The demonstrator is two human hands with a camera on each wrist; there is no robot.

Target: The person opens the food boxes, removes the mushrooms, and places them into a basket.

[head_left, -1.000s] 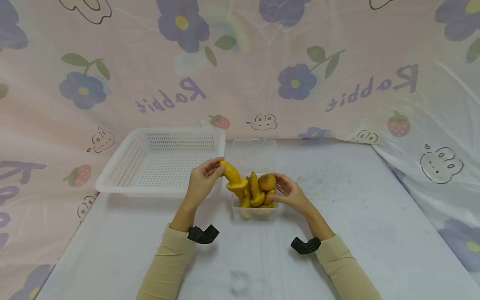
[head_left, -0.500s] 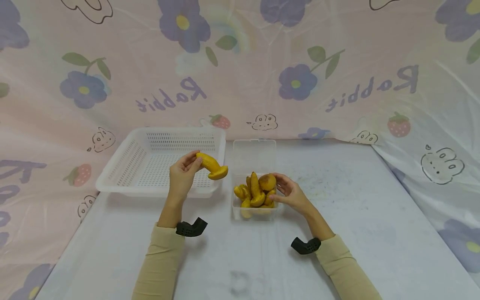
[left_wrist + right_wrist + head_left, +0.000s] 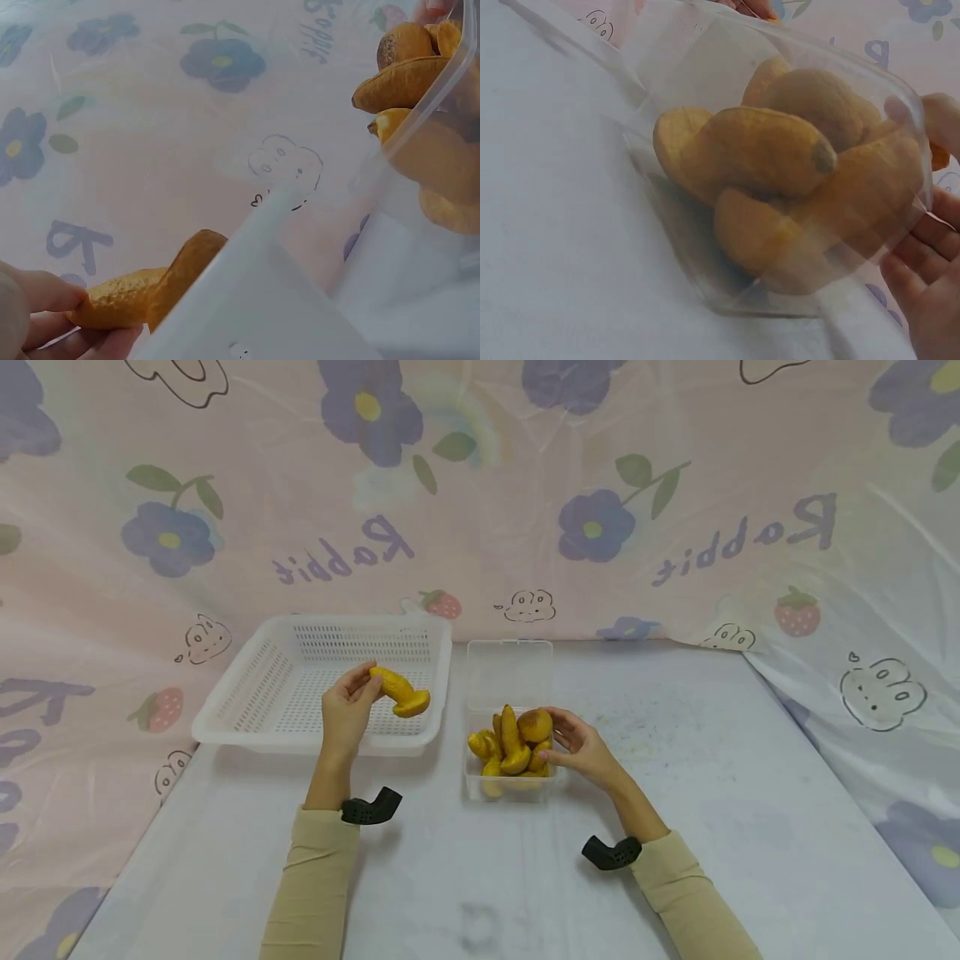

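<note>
- Counting one yellow mushroom (image 3: pixel 397 691) in our left hand (image 3: pixel 347 708), pinched by its stem; from the head view it shows against the inside of the white basket (image 3: pixel 262 742), near the right end.
- We see one clear box (image 3: pixel 471 787), its lid (image 3: pixel 510 672) open behind it, with at least five yellow pieces (image 3: pixel 515 753) heaped inside (they overlap, so we cannot give an exact count).
- Our right hand (image 3: pixel 585 752) curls round the box's right side.
- One basket stands left of the box on the surface (image 3: pixel 712 777); in our left wrist view, a white edge hides part of the mushroom's cap.
- Two black devices (image 3: pixel 371 808) sit at our cuffs.
</note>
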